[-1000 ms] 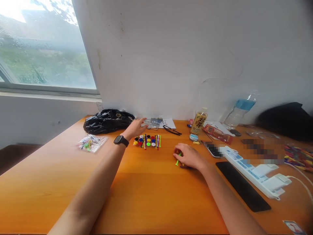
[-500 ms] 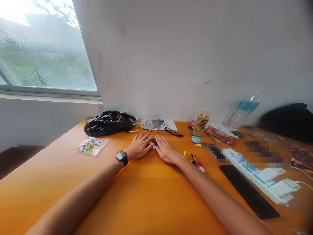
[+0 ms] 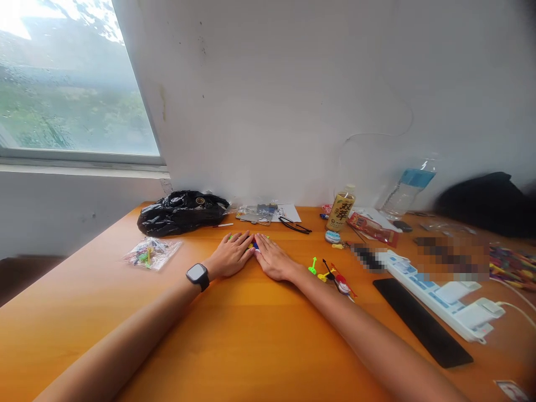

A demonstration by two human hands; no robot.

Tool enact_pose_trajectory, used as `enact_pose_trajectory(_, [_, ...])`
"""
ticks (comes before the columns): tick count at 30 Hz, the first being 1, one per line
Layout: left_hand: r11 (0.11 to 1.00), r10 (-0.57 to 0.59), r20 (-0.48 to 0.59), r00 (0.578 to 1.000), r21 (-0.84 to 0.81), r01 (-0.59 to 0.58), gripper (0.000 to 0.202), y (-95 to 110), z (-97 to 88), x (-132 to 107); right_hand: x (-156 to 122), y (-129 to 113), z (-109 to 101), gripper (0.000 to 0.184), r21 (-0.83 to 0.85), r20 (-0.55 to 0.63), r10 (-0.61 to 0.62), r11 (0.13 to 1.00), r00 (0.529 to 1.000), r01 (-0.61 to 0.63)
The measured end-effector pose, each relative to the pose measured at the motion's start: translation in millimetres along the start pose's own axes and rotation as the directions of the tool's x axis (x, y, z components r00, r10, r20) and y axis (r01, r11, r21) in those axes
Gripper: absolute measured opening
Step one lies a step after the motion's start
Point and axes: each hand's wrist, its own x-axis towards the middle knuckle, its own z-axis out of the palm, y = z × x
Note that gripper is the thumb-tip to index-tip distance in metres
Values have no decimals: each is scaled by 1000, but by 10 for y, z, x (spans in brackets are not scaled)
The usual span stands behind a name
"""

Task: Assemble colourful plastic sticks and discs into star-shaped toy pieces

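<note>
Both hands lie flat side by side on the orange table (image 3: 251,335), fingers stretched toward the wall. My left hand (image 3: 230,255), with a black watch on its wrist, and my right hand (image 3: 273,258) cover a cluster of small coloured plastic pieces (image 3: 253,244); only a sliver of yellow, blue and green shows between the fingertips. Just right of my right wrist lie a few loose coloured pins (image 3: 330,276), green, yellow, black and red.
A clear bag of coloured pieces (image 3: 151,251) lies at the left, a black plastic bag (image 3: 182,210) by the wall. Glasses (image 3: 295,225), a drink bottle (image 3: 341,208), a water bottle (image 3: 408,190), a power strip (image 3: 439,293) and a black pad (image 3: 421,321) fill the right.
A second ago my left hand reached toward the wall and my right hand held pins at the right. Both have since come together flat over the coloured pieces; loose pins now lie at the right.
</note>
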Motion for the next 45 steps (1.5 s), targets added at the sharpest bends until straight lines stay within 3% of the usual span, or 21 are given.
enact_pose_trajectory(8, [1000,-4,18,1000,-16,4,62,-88,-137,-258,-29,-362,75,81,3,-9,-25,1000,1000,25])
enact_pose_trajectory(11, [998,-37,-23,999,-51,36,61,-77,-129,-272,-149,-399,-87,77,-51,-116,-47,998,992,41])
enact_pose_trajectory(13, [996,-66,-50,997,-64,63,61,-64,-131,-275,-296,-383,-284,63,-144,-213,-56,989,975,25])
enact_pose_trajectory(17, [998,-35,-84,996,-61,30,65,21,-203,-286,-702,-243,-710,27,-312,-315,175,909,933,-276])
enact_pose_trajectory(20, [994,82,-83,993,-68,-88,62,160,-284,-286,-973,-105,-859,19,-352,-224,387,824,894,-445])
enact_pose_trajectory(22, [982,168,-64,984,-77,-172,59,258,-322,-279,-1085,-46,-856,16,-361,-145,450,805,881,-471])
enact_pose_trajectory(27, [963,258,-22,966,-76,-259,54,359,-340,-247,-1130,-20,-754,28,-308,-92,418,851,904,-425])
enact_pose_trajectory(32, [947,309,-34,950,-85,-311,54,344,-333,-237,-1042,-2,-761,19,-52,-162,313,944,936,-324])
enact_pose_trajectory(37, [947,293,-63,954,-121,-299,54,328,-395,-159,-838,-10,-960,11,304,-189,180,945,965,-116])
enact_pose_trajectory(40, [935,177,-174,969,-279,-221,57,353,-502,73,-626,-52,-1163,19,441,-200,98,898,975,0])
enact_pose_trajectory(42, [851,18,-259,966,-503,-151,52,411,-584,299,-469,-89,-1272,23,515,-201,39,854,979,72])
enact_pose_trajectory(45, [526,-68,-228,971,-835,-159,51,529,-670,617,-273,-133,-1336,25,597,-223,-4,790,975,140])
